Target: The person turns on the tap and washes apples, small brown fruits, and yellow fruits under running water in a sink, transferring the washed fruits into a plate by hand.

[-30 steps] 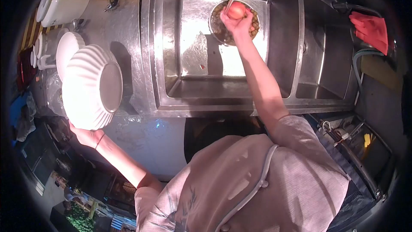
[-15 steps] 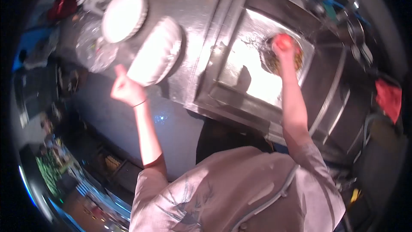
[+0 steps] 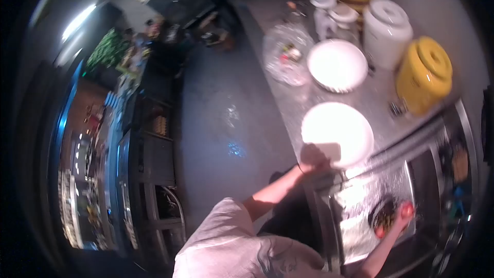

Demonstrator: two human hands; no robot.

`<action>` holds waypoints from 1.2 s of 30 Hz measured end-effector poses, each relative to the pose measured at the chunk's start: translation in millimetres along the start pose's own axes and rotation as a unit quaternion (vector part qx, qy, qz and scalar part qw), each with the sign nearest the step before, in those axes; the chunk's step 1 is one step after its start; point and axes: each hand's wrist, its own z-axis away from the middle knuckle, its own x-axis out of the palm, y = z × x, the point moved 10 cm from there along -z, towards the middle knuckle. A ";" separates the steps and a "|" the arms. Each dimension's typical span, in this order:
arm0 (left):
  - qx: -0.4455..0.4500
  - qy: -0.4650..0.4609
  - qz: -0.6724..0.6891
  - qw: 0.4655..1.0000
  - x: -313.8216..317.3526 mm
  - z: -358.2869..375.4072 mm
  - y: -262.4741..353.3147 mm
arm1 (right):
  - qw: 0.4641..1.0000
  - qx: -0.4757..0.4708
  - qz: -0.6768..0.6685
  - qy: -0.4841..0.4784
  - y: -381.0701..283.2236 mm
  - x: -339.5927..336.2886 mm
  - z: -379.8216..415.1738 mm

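Observation:
My right hand (image 3: 401, 220) is closed on a tomato (image 3: 407, 208), round and red, over the right side of the sink. Just left of it, a round strainer or drain basket (image 3: 383, 213) sits in the basin with brownish-green scraps in it. Another red piece (image 3: 380, 232) lies at its near edge. My left hand (image 3: 315, 162) is at the near left rim of a white round dish (image 3: 342, 131) on the counter, overlapping it. Shadow and blur obscure its fingers, so I cannot tell whether they grip the rim. A second white fluted dish (image 3: 337, 65) stands beyond.
The steel sink (image 3: 355, 234) borders the counter (image 3: 288, 104). A clear plastic bag (image 3: 288, 54) with food bits, a white canister (image 3: 387, 33) and a yellow canister (image 3: 424, 77) stand farther back. Left of the counter lies the grey floor (image 3: 221, 108), with shelving across it.
My view has swung left, bringing the canisters and floor into sight. My left hand has come onto the nearer dish's rim. My right hand still holds the tomato over the sink.

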 end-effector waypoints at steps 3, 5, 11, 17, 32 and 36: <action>-0.004 -0.041 0.041 0.998 -11.9 1.7 11.3 | 0.993 -0.017 -0.068 0.097 -0.6 -24.3 -2.3; 0.007 -0.078 0.027 0.997 3.8 18.7 7.4 | 0.990 -0.061 -0.053 0.119 -4.9 -25.9 -5.8; 0.001 -0.121 0.017 0.993 20.0 48.5 9.9 | 0.984 -0.070 0.032 0.160 -5.4 -19.2 -5.9; -0.048 -0.066 0.008 0.997 11.4 47.3 10.1 | 0.986 -0.091 0.090 0.105 -21.9 -0.8 0.0; -0.037 -0.039 -0.017 0.998 1.5 45.6 14.5 | 0.994 -0.101 0.035 -0.024 -72.4 -15.1 -20.6; -0.052 -0.034 -0.017 0.998 0.6 45.7 13.4 | 0.992 -0.113 0.059 -0.017 -57.0 -15.8 -20.0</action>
